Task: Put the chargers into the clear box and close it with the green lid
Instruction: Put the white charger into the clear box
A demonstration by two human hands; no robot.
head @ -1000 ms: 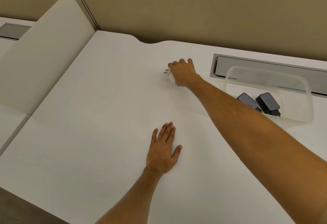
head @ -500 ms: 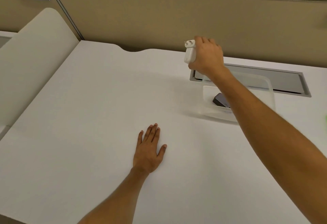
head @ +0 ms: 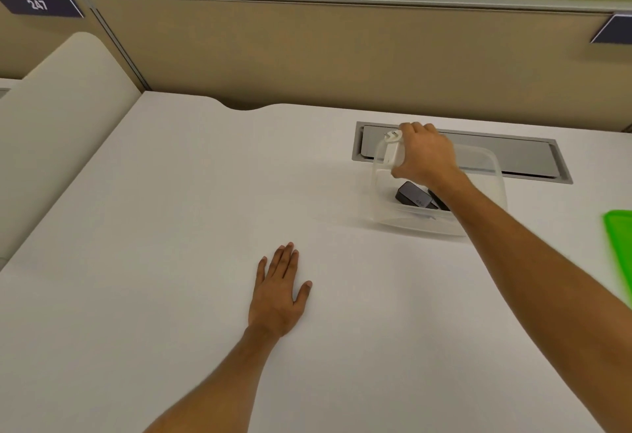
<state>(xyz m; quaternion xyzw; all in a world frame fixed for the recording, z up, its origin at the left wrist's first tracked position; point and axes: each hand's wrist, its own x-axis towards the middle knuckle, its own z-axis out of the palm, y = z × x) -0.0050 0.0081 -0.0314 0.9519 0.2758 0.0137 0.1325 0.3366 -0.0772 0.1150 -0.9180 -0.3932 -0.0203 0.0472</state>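
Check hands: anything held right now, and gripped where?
The right hand holds the white charger by its body, prongs pointing up, above the clear box. The left hand lies flat on the desk, holding nothing.

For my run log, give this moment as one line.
right hand: holds white charger over clear box | left hand: flat on desk | green lid: off

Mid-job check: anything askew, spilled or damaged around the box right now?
Nothing stands out. The clear plastic box sits upright with dark chargers inside; the right hand holds a white charger over it. The green lid lies flat at the right edge.
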